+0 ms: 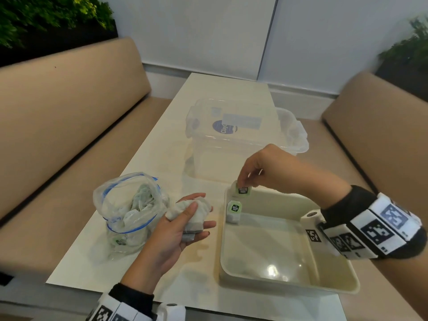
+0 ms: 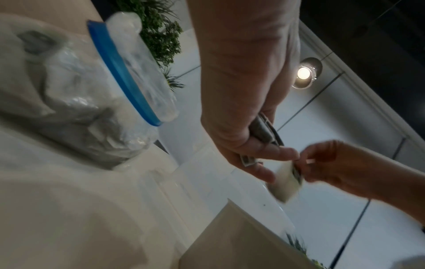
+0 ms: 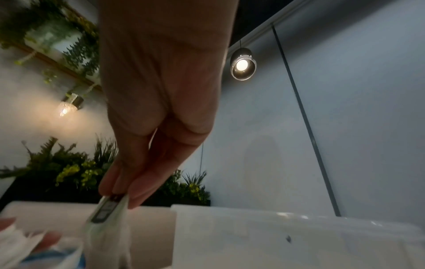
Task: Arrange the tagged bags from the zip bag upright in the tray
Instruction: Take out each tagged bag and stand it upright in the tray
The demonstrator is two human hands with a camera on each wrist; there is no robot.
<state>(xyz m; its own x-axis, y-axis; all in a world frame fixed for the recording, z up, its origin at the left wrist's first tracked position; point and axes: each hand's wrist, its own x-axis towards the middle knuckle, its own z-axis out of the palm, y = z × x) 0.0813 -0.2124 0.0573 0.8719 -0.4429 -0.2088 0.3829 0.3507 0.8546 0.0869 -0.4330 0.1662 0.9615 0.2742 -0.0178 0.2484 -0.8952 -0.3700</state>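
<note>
A cream tray (image 1: 273,281) sits on the table at front right. One tagged bag (image 1: 234,212) stands upright at its far left wall. My right hand (image 1: 247,179) pinches the top of a second tagged bag (image 1: 243,189) at the tray's far left corner; the same bag (image 3: 105,225) hangs from my fingertips in the right wrist view. Left of the tray, my left hand (image 1: 187,218) holds a bundle of white bags (image 1: 196,212) in its palm, thumb on top. The open zip bag (image 1: 129,212) with a blue seal stands beside it, several bags inside.
A clear plastic lidded box (image 1: 231,144) stands behind the tray in the middle of the pale table (image 1: 162,144). Tan bench seats (image 1: 58,117) run along both sides. Plants line the back corners.
</note>
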